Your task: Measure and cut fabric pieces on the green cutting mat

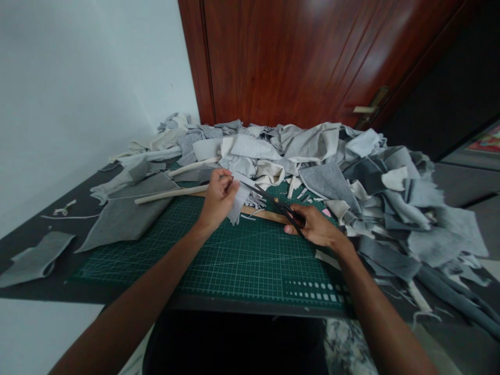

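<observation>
My left hand [221, 197] pinches a small piece of light grey fabric [237, 204], which hangs down over the green cutting mat [238, 255]. Black scissors [276, 200] are gripped by their handles in my right hand [312, 224]. Their blades point left and reach the upper part of the fabric beside my left fingers. Whether the blades are parted there is too small to tell. Thin cut strips [255, 200] lie just right of the held piece. Below the scissors a wooden ruler [269, 215] rests across the mat, partly covered.
A long heap of grey and cream fabric scraps [308, 143] lines the back and right of the table. On the left lie a large grey fabric piece [125, 221] and a folded scrap [39, 258]. Behind stands a brown wooden door [281, 62]; a white wall [89, 78] is at left.
</observation>
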`<state>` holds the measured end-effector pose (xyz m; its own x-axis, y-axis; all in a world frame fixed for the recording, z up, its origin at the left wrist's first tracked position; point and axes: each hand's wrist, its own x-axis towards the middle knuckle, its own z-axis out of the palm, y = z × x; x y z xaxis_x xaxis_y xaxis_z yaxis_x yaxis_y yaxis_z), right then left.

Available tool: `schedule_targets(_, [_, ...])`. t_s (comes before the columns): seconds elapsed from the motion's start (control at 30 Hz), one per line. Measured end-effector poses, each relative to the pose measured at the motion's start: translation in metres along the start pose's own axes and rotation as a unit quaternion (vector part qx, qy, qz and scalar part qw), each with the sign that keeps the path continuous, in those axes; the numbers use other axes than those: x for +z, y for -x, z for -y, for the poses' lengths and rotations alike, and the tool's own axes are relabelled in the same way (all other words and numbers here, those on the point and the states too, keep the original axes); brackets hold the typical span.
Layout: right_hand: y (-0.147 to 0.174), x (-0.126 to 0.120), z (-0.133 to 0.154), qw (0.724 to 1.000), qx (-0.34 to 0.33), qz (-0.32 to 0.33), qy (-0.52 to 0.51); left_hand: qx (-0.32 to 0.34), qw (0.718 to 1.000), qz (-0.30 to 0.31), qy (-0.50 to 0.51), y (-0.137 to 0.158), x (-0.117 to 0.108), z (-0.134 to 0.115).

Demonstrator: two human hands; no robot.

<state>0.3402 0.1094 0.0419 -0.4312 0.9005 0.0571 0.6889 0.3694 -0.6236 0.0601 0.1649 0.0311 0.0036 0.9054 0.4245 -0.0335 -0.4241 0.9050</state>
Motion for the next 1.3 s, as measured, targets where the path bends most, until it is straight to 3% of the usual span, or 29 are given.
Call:
schedule_targets(0.3, [-0.001,0.001,0.003,1.000,0.006,0.000,0.007,0.010,0.997,0.048,0.052,0.002,0.004,0.003])
schedule_targets(0.87, [-0.003,0.001,-0.008,0.996,-0.021,-0.081,-0.028,0.030,0.999,0.029,0.020,0.001,0.001,0.006])
schedule_targets(1.1, [-0.001,-0.010,-0.024,0.979,0.042,-0.154,0.126,0.041,0.998,-0.044,0.022,-0.005,-0.007,-0.002])
schedule_targets(1.2, [-0.001,-0.011,-0.027,0.969,0.082,-0.156,0.174,0.043,0.994,-0.087,0.048,-0.010,-0.014,-0.016])
schedule_targets(1.3, [-0.003,-0.009,-0.028,0.958,0.110,-0.183,0.190,0.011,0.991,-0.082,0.105,-0.012,-0.022,-0.033])
